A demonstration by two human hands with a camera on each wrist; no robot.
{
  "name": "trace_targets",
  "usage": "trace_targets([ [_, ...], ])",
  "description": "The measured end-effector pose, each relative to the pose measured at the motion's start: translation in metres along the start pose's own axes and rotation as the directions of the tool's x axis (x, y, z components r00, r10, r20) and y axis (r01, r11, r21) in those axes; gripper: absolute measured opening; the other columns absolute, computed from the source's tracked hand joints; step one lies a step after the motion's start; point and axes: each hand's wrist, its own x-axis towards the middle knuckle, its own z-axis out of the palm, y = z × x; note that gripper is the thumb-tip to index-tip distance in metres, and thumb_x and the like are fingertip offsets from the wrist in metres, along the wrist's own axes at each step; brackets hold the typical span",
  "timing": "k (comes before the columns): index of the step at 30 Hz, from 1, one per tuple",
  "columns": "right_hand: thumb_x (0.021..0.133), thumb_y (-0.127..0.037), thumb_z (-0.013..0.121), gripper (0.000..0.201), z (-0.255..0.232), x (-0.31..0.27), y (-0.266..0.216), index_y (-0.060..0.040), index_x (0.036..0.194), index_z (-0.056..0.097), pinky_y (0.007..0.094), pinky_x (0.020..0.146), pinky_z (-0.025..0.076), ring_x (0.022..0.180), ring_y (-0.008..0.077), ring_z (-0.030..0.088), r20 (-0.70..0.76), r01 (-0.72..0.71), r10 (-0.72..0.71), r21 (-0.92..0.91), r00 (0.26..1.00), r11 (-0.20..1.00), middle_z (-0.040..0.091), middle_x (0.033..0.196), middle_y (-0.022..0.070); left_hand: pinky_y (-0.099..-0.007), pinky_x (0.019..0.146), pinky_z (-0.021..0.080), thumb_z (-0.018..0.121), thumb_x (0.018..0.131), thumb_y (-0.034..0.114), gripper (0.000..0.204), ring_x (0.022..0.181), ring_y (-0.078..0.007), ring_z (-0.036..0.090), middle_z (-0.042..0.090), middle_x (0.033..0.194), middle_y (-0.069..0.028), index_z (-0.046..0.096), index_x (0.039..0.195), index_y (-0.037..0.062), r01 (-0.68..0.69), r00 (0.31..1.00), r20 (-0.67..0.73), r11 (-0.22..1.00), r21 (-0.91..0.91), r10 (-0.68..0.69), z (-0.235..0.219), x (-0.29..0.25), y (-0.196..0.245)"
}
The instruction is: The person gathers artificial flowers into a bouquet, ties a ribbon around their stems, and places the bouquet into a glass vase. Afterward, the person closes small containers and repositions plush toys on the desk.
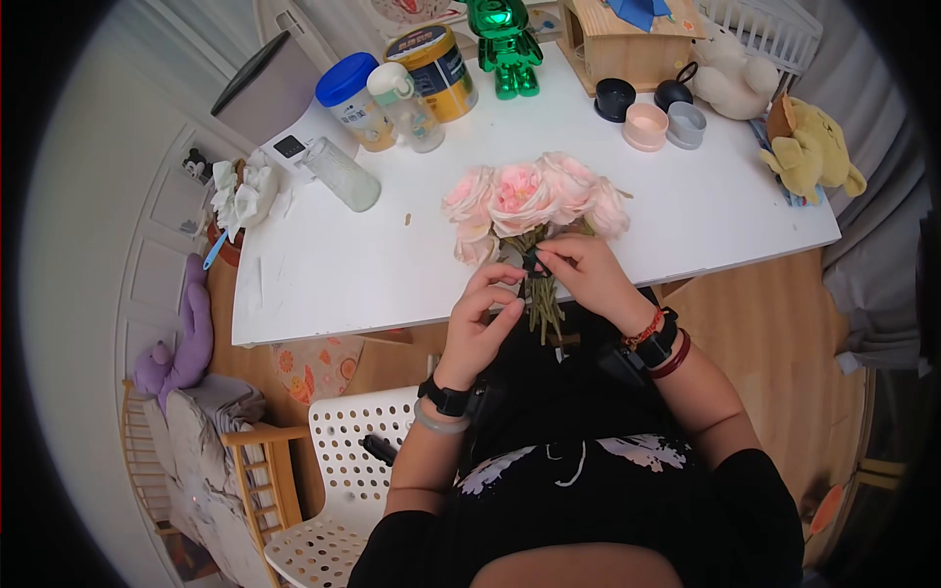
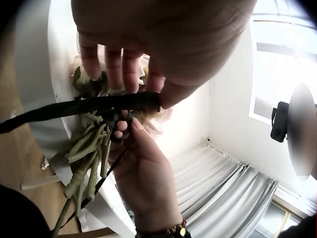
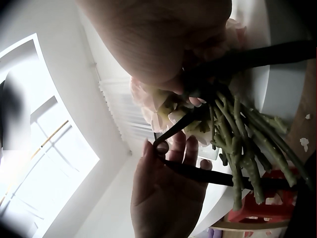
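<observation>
A bunch of pale pink roses (image 1: 520,201) lies at the near edge of the white table, its green stems (image 1: 544,312) pointing toward the person. A black ribbon (image 2: 74,106) passes around the stems just below the blooms. My left hand (image 1: 478,328) pinches one part of it between thumb and fingers; in the right wrist view the ribbon (image 3: 198,173) bends into a small loop there. On the other side of the stems, my right hand (image 1: 593,279) pinches the ribbon close against the bunch. Its fingertips are partly hidden by the ribbon.
A glass (image 1: 343,176), a blue-lidded jar (image 1: 355,103), a bottle (image 1: 412,113) and a yellow tub (image 1: 436,73) stand at the back left. A shiny green figure (image 1: 507,49), small cups (image 1: 646,127) and a yellow plush toy (image 1: 814,147) stand farther right. A white chair (image 1: 363,441) is at the left.
</observation>
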Motion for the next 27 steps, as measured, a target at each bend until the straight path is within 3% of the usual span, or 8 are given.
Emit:
trace_targets([
  [4, 0.083, -0.007, 0.062, 0.015, 0.0, 0.0, -0.003, 0.0039, 0.093, 0.065, 0.0319, 0.064, 0.048, 0.071, 0.0264, 0.063, 0.003, 0.001, -0.001, -0.01, 1.0, 1.0, 0.065, 0.08, 0.0167, -0.033, 0.091, 0.038, 0.062, 0.083, 0.003, 0.004, 0.102, -0.0225, 0.051, 0.06, 0.103, -0.0112, 0.06, 0.084, 0.0, 0.0, 1.0, 0.011, 0.999, -0.038, 0.001, 0.002, 0.004, -0.003],
  [6, 0.083, -0.007, 0.062, 0.015, -0.001, 0.0, -0.003, 0.0039, 0.093, 0.065, 0.0323, 0.064, 0.048, 0.071, 0.027, 0.062, 0.006, 0.005, -0.005, -0.013, 1.0, 1.0, 0.065, 0.08, 0.0168, -0.0323, 0.088, 0.04, 0.064, 0.081, 0.003, 0.007, 0.098, -0.0229, 0.054, 0.061, 0.101, -0.0108, 0.062, 0.087, -0.0001, -0.015, 0.999, -0.047, 0.998, 0.068, 0.018, 0.001, 0.005, -0.012],
  [7, 0.085, -0.007, 0.061, 0.016, -0.001, -0.001, -0.002, 0.0045, 0.095, 0.064, 0.0302, 0.063, 0.046, 0.07, 0.0222, 0.06, 0.017, 0.029, -0.028, -0.029, 0.999, 0.999, 0.063, 0.08, 0.0144, -0.0323, 0.088, 0.04, 0.064, 0.081, 0.003, 0.007, 0.098, -0.0229, 0.054, 0.061, 0.101, -0.0108, 0.062, 0.087, -0.0001, -0.015, 0.999, -0.047, 0.998, 0.068, 0.018, 0.002, 0.006, -0.015],
  [9, 0.086, -0.007, 0.06, 0.017, 0.0, -0.001, 0.0, 0.005, 0.098, 0.063, 0.0281, 0.062, 0.044, 0.069, 0.0174, 0.057, 0.031, 0.053, -0.051, -0.043, 0.998, 0.998, 0.062, 0.081, 0.0121, -0.0255, 0.08, 0.041, 0.064, 0.081, 0.0, 0.007, 0.089, -0.0178, 0.054, 0.06, 0.099, -0.0095, 0.062, 0.088, -0.0013, -0.057, 0.991, -0.099, 0.957, 0.283, 0.089, 0.005, 0.007, -0.018],
  [13, 0.086, -0.003, 0.056, 0.018, -0.001, -0.002, 0.005, 0.0057, 0.102, 0.06, 0.0301, 0.069, 0.044, 0.075, 0.0237, 0.057, 0.07, 0.114, -0.11, -0.069, 0.991, 0.991, 0.06, 0.082, 0.013, -0.0241, 0.072, 0.044, 0.066, 0.078, -0.001, 0.012, 0.08, -0.0164, 0.057, 0.062, 0.092, -0.0086, 0.063, 0.09, -0.0022, -0.016, 0.982, -0.172, 0.938, 0.346, 0.08, 0.016, 0.01, -0.016],
  [16, 0.086, 0.0, 0.054, 0.02, 0.0, -0.004, 0.01, 0.0061, 0.104, 0.058, 0.0313, 0.074, 0.044, 0.08, 0.0266, 0.056, 0.103, 0.163, -0.157, -0.057, 0.982, 0.985, 0.058, 0.087, 0.0135, -0.0255, 0.067, 0.045, 0.067, 0.078, 0.0, 0.013, 0.073, -0.0162, 0.057, 0.063, 0.087, -0.0087, 0.064, 0.091, -0.002, -0.073, 0.972, -0.175, 0.907, 0.415, 0.158, 0.022, 0.013, -0.02],
  [18, 0.086, 0.0, 0.052, 0.02, 0.0, -0.005, 0.011, 0.0063, 0.105, 0.057, 0.0317, 0.075, 0.044, 0.083, 0.0274, 0.055, 0.11, 0.172, -0.167, -0.034, 0.98, 0.985, 0.057, 0.089, 0.0136, -0.0315, 0.07, 0.047, 0.068, 0.077, 0.004, 0.015, 0.073, -0.0247, 0.06, 0.066, 0.086, -0.0109, 0.066, 0.091, 0.0008, -0.033, 0.971, -0.199, 0.902, 0.431, 0.13, 0.025, 0.016, -0.017],
  [27, 0.084, -0.003, 0.055, 0.024, -0.002, -0.005, 0.004, 0.0062, 0.107, 0.057, 0.0323, 0.076, 0.045, 0.088, 0.0289, 0.055, 0.164, 0.149, -0.154, 0.039, 0.974, 0.988, 0.055, 0.095, 0.016, -0.0337, 0.07, 0.046, 0.067, 0.077, 0.005, 0.017, 0.076, -0.0274, 0.061, 0.066, 0.087, -0.0102, 0.066, 0.093, 0.0037, -0.123, 0.953, -0.165, 0.82, 0.559, 0.256, 0.022, 0.017, -0.022],
])
